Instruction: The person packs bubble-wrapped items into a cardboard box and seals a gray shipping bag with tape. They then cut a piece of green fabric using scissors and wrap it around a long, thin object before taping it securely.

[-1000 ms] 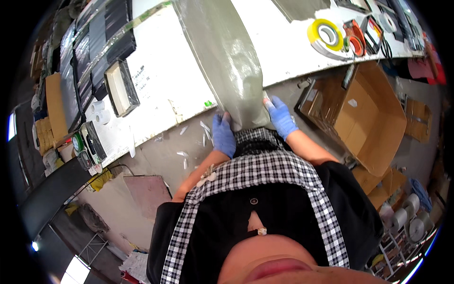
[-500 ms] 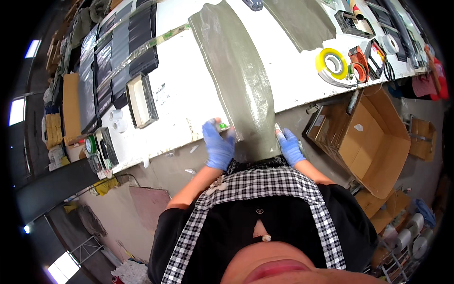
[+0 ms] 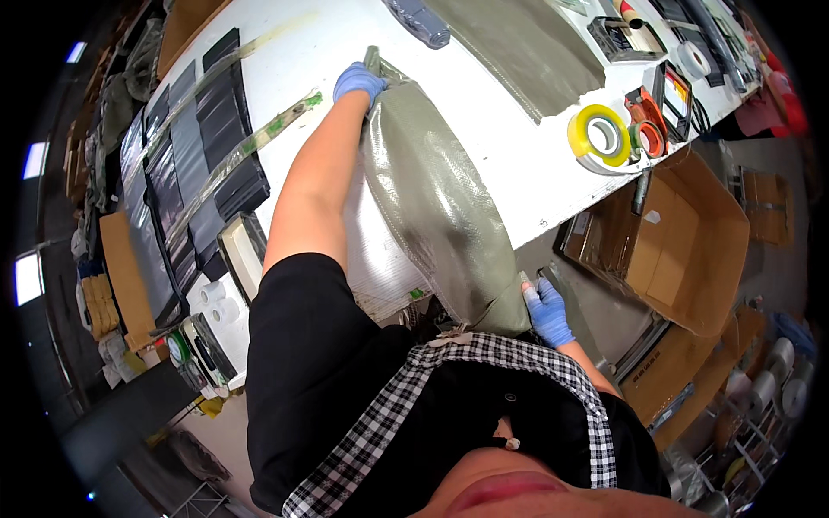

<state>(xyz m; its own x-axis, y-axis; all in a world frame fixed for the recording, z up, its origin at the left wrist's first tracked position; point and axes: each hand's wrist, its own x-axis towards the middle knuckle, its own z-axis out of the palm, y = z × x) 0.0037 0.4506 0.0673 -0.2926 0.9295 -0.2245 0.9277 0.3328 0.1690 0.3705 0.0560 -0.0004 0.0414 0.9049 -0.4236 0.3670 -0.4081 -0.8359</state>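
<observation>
A long, glossy olive-green plastic sheet runs from the white table down over its front edge to my waist. My left hand, in a blue glove, reaches across the table and is closed on the sheet's far end, which is bunched up. My right hand, also gloved, is at the near right edge of the sheet, thumb and fingers closed about that edge. Some of its fingertips look wrapped in pale tape. Another olive sheet lies flat farther back on the right.
On the right stand tape rolls, an orange tape dispenser and an open cardboard box beside the table. Folded dark plastic pieces lie strapped on the left, near a shallow tray and small white rolls.
My left hand has gone from the sheet's near left edge to its far end and grasped it. The far end is now gathered and the sheet bulges. My right hand remains at the near edge.
</observation>
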